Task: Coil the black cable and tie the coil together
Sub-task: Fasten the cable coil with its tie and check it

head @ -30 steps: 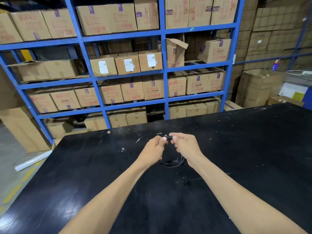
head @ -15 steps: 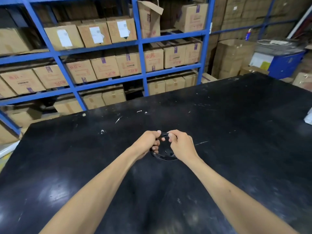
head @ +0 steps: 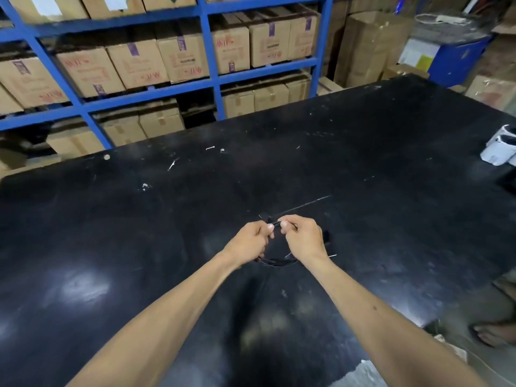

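A thin black cable coil (head: 275, 262) hangs between my two hands over the black table (head: 377, 191). My left hand (head: 250, 241) grips the coil's left side, fingers closed around it. My right hand (head: 303, 237) pinches the top of the coil next to the left thumb, with a short dark strand stretched between the two thumbs. The lower arc of the coil shows below my wrists; the rest blends into the dark tabletop or is hidden by my fingers.
Blue shelving (head: 209, 65) stacked with cardboard boxes stands behind the table's far edge. A white roll-like object (head: 501, 149) lies at the table's right edge. A blue machine (head: 458, 57) stands at the back right. A sandalled foot (head: 494, 332) shows on the floor at lower right.
The view has tilted down and to the right, so the shelves sit higher in frame. My hands stay together on the coil, now closer to me on the table.
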The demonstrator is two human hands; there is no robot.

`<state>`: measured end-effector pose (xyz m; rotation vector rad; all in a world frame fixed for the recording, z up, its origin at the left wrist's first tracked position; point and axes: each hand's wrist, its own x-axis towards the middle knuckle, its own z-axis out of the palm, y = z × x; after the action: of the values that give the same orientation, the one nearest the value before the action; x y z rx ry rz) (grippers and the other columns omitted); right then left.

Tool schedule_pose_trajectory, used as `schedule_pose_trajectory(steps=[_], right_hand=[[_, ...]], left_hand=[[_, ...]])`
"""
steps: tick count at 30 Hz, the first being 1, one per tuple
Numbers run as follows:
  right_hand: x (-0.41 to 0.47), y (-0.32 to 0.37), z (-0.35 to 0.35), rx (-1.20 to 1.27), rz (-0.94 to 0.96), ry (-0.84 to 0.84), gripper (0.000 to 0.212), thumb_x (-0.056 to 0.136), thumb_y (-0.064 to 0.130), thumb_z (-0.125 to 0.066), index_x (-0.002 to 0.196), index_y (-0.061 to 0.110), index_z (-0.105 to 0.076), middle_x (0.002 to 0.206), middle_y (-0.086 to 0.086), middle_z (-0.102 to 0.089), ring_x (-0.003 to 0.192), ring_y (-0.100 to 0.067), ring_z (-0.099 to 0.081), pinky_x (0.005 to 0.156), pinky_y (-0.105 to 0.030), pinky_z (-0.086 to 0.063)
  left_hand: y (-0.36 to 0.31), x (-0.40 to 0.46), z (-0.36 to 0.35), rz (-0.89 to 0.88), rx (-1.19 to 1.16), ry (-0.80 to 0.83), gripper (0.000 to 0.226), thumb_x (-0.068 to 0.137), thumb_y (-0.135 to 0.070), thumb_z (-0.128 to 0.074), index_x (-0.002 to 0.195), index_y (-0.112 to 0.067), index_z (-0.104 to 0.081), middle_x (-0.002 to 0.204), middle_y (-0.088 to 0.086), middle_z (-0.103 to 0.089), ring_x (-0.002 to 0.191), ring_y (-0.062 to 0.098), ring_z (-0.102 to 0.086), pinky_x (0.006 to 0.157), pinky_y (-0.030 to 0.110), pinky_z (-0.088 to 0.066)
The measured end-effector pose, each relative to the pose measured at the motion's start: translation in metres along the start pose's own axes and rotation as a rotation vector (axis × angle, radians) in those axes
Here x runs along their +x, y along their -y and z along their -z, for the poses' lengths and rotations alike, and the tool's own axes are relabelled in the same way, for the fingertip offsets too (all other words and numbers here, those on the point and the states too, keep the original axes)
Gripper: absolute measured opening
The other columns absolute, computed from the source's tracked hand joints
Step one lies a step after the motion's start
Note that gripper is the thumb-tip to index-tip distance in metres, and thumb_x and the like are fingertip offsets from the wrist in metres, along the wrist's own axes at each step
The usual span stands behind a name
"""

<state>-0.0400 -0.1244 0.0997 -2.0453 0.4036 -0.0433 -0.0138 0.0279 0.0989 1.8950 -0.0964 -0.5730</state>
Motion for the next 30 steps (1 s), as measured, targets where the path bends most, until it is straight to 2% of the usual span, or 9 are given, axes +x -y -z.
schedule_pose_trajectory(steps=[2,5,7,11,17,20,24,27,30], right_hand=[[0.011,-0.005,-0.005,0.040,-0.017,0.041,0.023,0.099,0.016,-0.060,0.102,0.023,-0.081,0.078,0.009,-0.073,0.082,-0.014,-0.062,0.066,-0.015,-0.046],[0.042,-0.010,-0.008,0.163,-0.090,0.189,0.019,0.098,0.015,-0.065,0.098,0.026,-0.081,0.078,0.006,-0.075,0.078,-0.014,-0.064,0.076,-0.030,-0.058],[0.064,-0.010,-0.009,0.216,-0.133,0.323,0.017,0.095,0.015,-0.067,0.095,0.026,-0.081,0.081,0.002,-0.077,0.077,-0.015,-0.067,0.074,-0.029,-0.059],[0.107,-0.019,-0.016,0.186,-0.221,0.483,0.020,0.090,0.034,-0.068,0.100,0.026,-0.083,0.099,0.004,-0.082,0.098,-0.016,-0.074,0.094,-0.033,-0.057],[0.166,-0.049,-0.040,-0.034,-0.301,0.314,0.026,0.085,0.010,-0.057,0.073,0.019,-0.078,0.083,0.000,-0.075,0.102,-0.033,-0.072,0.094,-0.042,-0.059],[0.183,-0.059,-0.053,-0.173,-0.361,0.276,0.023,0.090,0.026,-0.056,0.087,0.016,-0.076,0.096,-0.010,-0.078,0.093,-0.033,-0.075,0.093,-0.041,-0.059],[0.194,-0.061,-0.079,-0.077,-0.528,0.293,0.044,0.090,0.047,-0.065,0.081,0.005,-0.070,0.079,-0.017,-0.076,0.064,-0.032,-0.078,0.077,-0.044,-0.066],[0.196,-0.063,-0.094,-0.016,-0.561,0.286,0.022,0.084,0.018,-0.080,0.092,-0.002,-0.074,0.094,-0.020,-0.076,0.071,-0.033,-0.078,0.076,-0.043,-0.066],[0.188,-0.063,-0.096,0.023,-0.574,0.252,0.012,0.079,-0.009,-0.075,0.078,0.003,-0.076,0.100,-0.018,-0.076,0.070,-0.029,-0.074,0.075,-0.041,-0.065]], left_hand=[[0.005,0.012,0.001,-0.006,0.075,-0.056,0.031,0.104,-0.026,-0.040,0.079,-0.015,-0.055,0.056,-0.003,-0.042,0.045,0.012,-0.039,0.051,0.028,-0.040],[0.015,0.031,0.002,0.017,0.081,-0.159,0.032,0.104,-0.023,-0.040,0.075,-0.017,-0.053,0.052,-0.004,-0.042,0.044,0.014,-0.039,0.053,0.031,-0.039],[0.021,0.043,0.004,0.036,0.075,-0.207,0.032,0.104,-0.023,-0.040,0.075,-0.018,-0.053,0.053,-0.005,-0.041,0.044,0.013,-0.036,0.052,0.031,-0.036],[0.036,0.067,0.013,0.076,0.099,-0.274,0.032,0.104,-0.022,-0.040,0.075,-0.018,-0.054,0.055,-0.008,-0.041,0.049,0.011,-0.035,0.055,0.032,-0.035],[0.072,0.083,0.026,0.160,0.105,-0.396,0.029,0.106,-0.024,-0.042,0.081,-0.012,-0.053,0.060,-0.003,-0.044,0.055,0.021,-0.040,0.058,0.034,-0.036],[0.086,0.077,0.033,0.192,0.111,-0.478,0.029,0.106,-0.021,-0.042,0.081,-0.011,-0.053,0.058,-0.004,-0.044,0.051,0.017,-0.038,0.058,0.033,-0.035],[0.096,0.067,0.045,0.219,0.171,-0.527,0.029,0.105,-0.019,-0.044,0.078,-0.015,-0.052,0.055,-0.006,-0.044,0.048,0.014,-0.037,0.052,0.031,-0.034],[0.094,0.065,0.054,0.198,0.228,-0.536,0.027,0.104,-0.018,-0.045,0.078,-0.016,-0.053,0.055,-0.009,-0.045,0.048,0.009,-0.036,0.049,0.021,-0.033],[0.090,0.063,0.061,0.171,0.203,-0.525,0.027,0.104,-0.018,-0.044,0.079,-0.017,-0.053,0.059,-0.011,-0.047,0.050,0.007,-0.038,0.052,0.019,-0.034]])
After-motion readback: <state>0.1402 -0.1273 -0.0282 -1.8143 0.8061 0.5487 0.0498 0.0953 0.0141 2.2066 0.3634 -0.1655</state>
